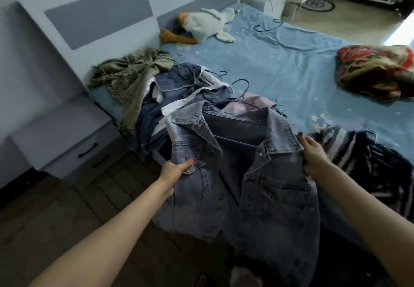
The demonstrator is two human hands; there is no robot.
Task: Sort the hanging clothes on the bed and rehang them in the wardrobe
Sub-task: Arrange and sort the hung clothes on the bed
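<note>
Both hands grip faded denim jacket, front open.

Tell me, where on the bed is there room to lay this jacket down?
The bare blue bedsheet is free between the white plush goose, the red flowered blanket and the heap of denim clothes. The near edge is crowded: that heap on one side, the dark striped garment on the other.

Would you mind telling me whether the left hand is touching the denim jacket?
Touching. The head view shows the left hand gripping the denim jacket at its front panel, thumb curled over the fabric.
</note>
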